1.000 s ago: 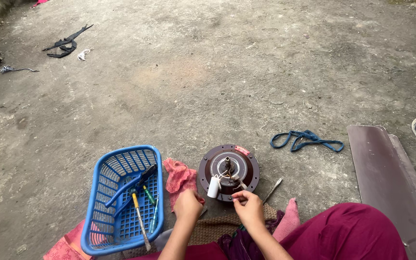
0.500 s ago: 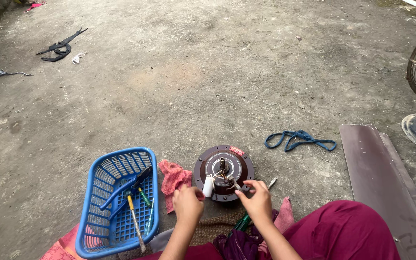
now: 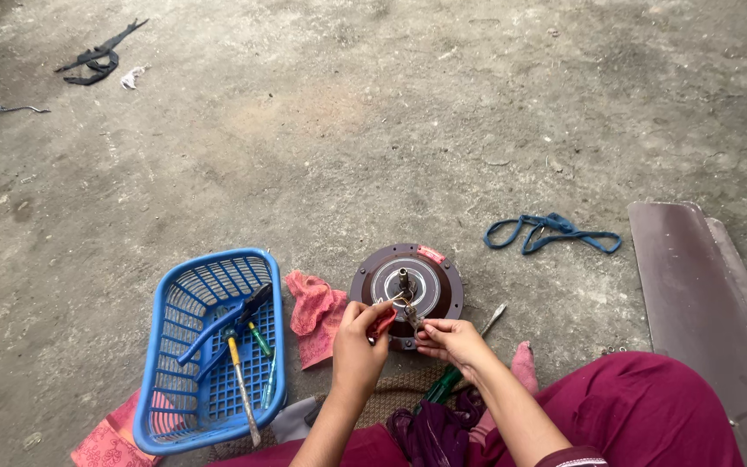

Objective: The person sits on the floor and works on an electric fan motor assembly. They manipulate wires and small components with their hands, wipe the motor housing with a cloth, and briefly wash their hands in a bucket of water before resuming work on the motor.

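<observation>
Motor (image 3: 406, 290) flat on ground, shaft upward | left hand (image 3: 358, 342) grips red-handled tool (image 3: 382, 323) | right hand (image 3: 451, 339) pinches wire (image 3: 411, 316)

Blue basket (image 3: 175, 346), brown motor (image 3: 443, 298), pink cloth (image 3: 313, 311)

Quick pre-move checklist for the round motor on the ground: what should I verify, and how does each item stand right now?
1. Motor housing flat on the concrete: ok.
2. Centre shaft upright and uncovered: ok.
3. Left hand has a grip on the small red piece: ok.
4. Right hand pinching the wire at the motor's rim: ok; where the wire attaches, cannot tell.
5. Tools within reach in the blue basket: ok.
6. Pink cloth off the motor: ok.
</observation>
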